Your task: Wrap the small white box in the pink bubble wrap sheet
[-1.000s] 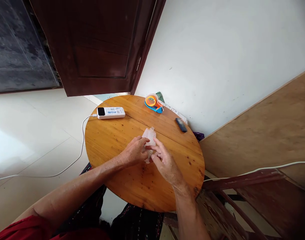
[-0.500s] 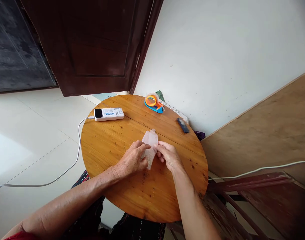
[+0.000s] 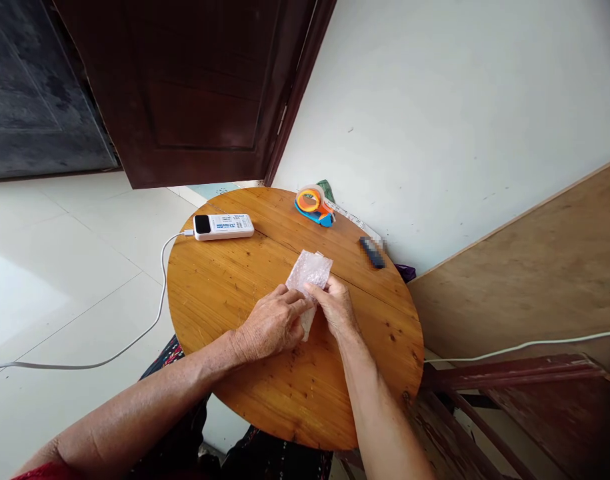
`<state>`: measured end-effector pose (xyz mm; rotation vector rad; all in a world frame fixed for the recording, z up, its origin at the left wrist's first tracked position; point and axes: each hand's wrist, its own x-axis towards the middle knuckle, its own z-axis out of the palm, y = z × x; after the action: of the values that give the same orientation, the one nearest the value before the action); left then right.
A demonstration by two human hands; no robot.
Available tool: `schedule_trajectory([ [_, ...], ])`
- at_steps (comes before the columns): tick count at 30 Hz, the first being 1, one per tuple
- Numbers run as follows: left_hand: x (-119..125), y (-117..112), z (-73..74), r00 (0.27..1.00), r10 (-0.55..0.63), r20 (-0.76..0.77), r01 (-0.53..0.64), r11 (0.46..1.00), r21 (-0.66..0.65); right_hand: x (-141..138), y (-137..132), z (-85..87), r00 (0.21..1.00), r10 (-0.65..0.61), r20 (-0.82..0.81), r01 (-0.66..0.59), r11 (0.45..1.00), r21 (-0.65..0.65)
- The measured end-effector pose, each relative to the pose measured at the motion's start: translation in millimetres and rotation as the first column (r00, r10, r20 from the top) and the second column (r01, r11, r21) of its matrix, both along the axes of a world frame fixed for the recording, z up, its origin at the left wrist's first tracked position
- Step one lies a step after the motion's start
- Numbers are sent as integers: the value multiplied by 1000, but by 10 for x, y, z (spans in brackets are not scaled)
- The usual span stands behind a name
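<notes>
Hands [image 3: 273, 321] [image 3: 339, 308] hold bubble wrap [image 3: 309, 268] at a round table [image 3: 219, 287] (white wall [image 3: 435, 133] beyond).

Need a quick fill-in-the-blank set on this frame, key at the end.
1. The right hand has its ____ on top of the bubble wrap.
2. The cable plugs into a white device beside its ____ panel.
3. The tape dispenser is orange and ____.
4. The tabletop is made of ____.

Missing words: thumb; black; blue; wood.
</notes>
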<state>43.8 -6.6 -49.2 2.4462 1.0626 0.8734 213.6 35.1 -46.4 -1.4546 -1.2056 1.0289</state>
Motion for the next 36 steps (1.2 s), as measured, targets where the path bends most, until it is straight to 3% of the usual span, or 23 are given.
schedule_trajectory([
  [6,32,17,-59,994,74,78,-68,995,-74,-38,-80,85,999,27,-31,-24,995,100],
  [11,36,13,-90,980,152,127,-137,983,-120,-36,-208,128,992,58,108,-73,988,137],
  [18,-51,67,-31,946,314,77,-290,931,-223,-71,-465,280,954,115,276,-166,971,171],
  [24,-72,202,-161,933,172,316,-61,941,-332,-150,-552,373,899,63,434,-162,967,195],
  [29,-88,223,-187,895,110,433,83,911,-403,-155,-719,309,827,32,562,-194,953,232],
  [36,-154,207,-76,915,62,399,131,890,-437,-100,-927,148,727,37,686,-388,846,367],
])
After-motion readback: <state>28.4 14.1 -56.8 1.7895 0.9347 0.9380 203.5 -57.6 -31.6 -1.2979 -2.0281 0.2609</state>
